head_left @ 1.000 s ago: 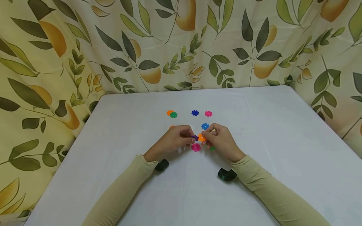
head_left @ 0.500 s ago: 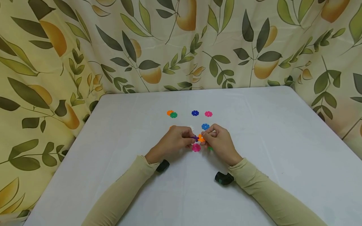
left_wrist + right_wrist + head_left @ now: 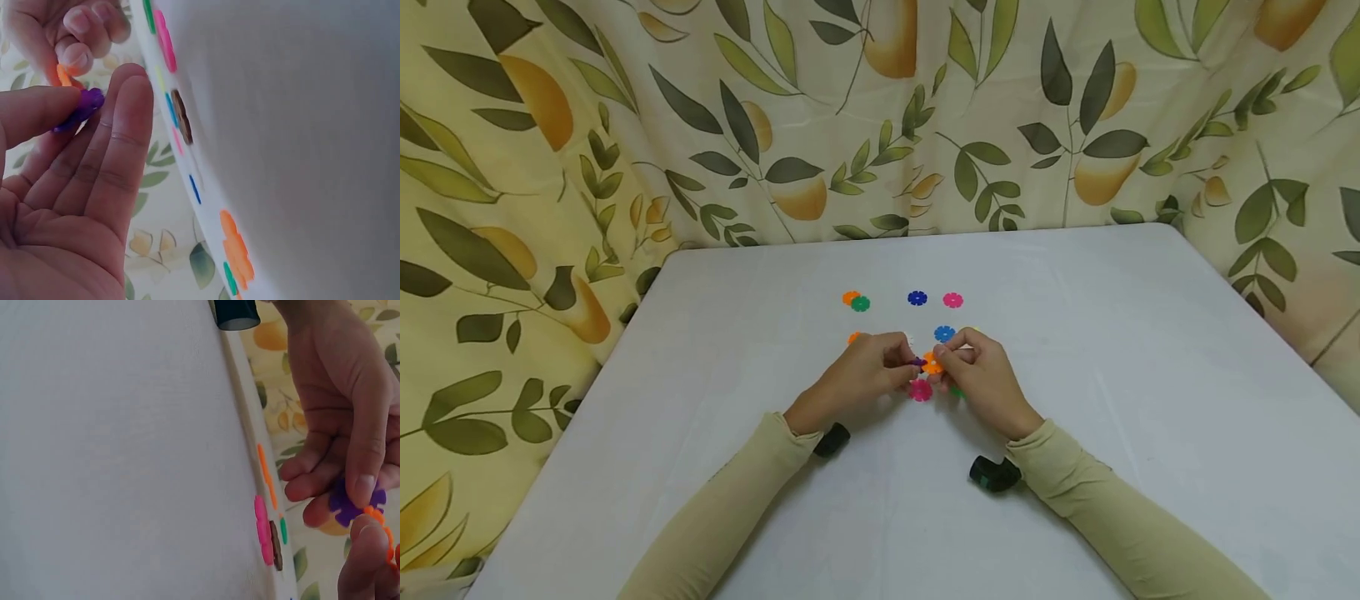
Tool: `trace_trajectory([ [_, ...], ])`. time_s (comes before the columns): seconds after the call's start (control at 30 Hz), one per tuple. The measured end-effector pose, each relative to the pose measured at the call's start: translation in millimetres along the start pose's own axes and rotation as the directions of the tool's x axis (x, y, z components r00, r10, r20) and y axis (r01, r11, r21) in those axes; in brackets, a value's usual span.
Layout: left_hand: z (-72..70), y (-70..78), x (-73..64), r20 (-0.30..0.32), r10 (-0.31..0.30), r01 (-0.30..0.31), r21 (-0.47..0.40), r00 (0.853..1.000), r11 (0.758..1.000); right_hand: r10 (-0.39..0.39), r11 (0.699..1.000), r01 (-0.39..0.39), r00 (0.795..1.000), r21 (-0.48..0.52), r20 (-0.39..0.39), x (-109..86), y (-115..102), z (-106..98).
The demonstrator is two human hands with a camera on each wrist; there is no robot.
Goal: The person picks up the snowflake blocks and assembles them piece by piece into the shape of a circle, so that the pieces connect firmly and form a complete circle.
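My left hand [image 3: 871, 367] pinches a purple snowflake disc [image 3: 350, 503], a flat plastic piece with a notched rim, between thumb and fingers. Opposite it, my right hand [image 3: 991, 379] holds an orange snowflake disc [image 3: 932, 363] by thumb and index finger. In the right wrist view the two discs meet edge to edge at an angle, the purple one facing the camera and the orange one nearly edge-on. Below the hands a pink disc [image 3: 921, 390] lies on the white table. Part of a green disc [image 3: 957, 391] shows under my right hand.
Beyond the hands lie more discs: blue [image 3: 944, 333], dark blue [image 3: 917, 297], pink [image 3: 952, 300], and green [image 3: 861, 304] overlapping orange [image 3: 849, 297]. A brown disc [image 3: 181, 116] shows in the left wrist view. Patterned curtain [image 3: 880, 125] surrounds the white table [image 3: 1150, 375].
My right hand has shifted slightly left, bringing the orange disc closer over the purple one. The left hand keeps almost the same place, and the discs on the table stay put.
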State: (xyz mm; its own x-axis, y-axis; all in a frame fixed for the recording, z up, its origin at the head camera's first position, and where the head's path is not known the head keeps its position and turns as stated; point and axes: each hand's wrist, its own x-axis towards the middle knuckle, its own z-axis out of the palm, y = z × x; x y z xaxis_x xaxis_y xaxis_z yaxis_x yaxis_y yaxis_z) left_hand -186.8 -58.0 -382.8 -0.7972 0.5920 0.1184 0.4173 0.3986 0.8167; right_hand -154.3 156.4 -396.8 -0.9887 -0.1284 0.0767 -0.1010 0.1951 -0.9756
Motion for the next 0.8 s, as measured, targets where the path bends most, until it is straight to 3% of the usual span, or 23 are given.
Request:
trace_trajectory([
  [0.23,-7.6,-9.7,-1.9,-0.033,-0.016,0.015,-0.031,0.999,0.999,-0.009,1.000,0.009,1.000,-0.010,0.022,5.6,0,-7],
  [0.43,-9.5,-11.4,-2.6,-0.054,-0.077,0.068,-0.144,0.996,0.987,0.037,0.990,-0.034,0.999,-0.134,0.021,13.0,4,-24],
  [0.6,-9.8,-12.9,-0.7,-0.057,-0.127,0.109,-0.247,0.990,0.963,0.021,0.955,-0.003,0.998,-0.295,0.056,18.1,9,-40],
  [0.8,-9.6,-11.5,2.8,-0.044,-0.179,0.162,-0.261,0.983,0.952,0.066,0.899,0.026,0.979,-0.438,0.193,20.4,9,-52],
])
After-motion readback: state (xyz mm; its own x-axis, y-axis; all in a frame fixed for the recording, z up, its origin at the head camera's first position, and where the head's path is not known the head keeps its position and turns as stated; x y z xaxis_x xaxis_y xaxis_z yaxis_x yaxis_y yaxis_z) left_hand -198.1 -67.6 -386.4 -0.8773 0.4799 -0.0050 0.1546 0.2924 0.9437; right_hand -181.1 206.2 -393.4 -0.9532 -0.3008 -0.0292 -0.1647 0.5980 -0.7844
